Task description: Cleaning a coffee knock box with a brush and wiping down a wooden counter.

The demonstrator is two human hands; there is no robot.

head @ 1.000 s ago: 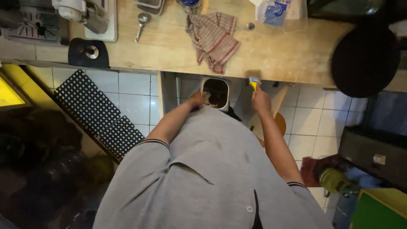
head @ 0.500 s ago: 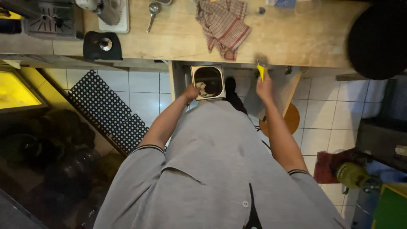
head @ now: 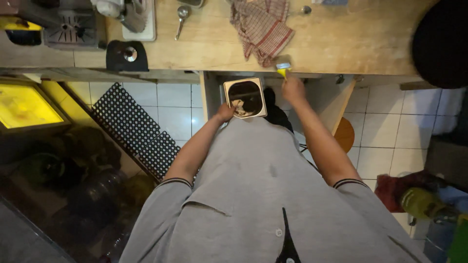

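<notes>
I look straight down over my grey shirt at a wooden counter (head: 341,44). My left hand (head: 225,113) grips the near left corner of a square metal container (head: 245,98) held just below the counter's edge; dark contents and pale scraps lie inside. My right hand (head: 293,88) is closed on a small yellow brush (head: 282,69) whose pale bristled head rests at the counter's front edge. A red checked cloth (head: 262,28) lies crumpled on the counter just beyond the brush.
On the counter's left stand a black round-topped part (head: 127,55), a metal spoon (head: 181,17) and a machine (head: 70,24). A black perforated mat (head: 132,130) leans on the white tiled floor. A yellow-lit box (head: 27,104) sits left; a wooden stool (head: 345,134) stands right.
The view has shifted so the counter sits higher and nearer. The container stays in my left hand; the brush in my right hand has moved up onto the counter's front edge.
</notes>
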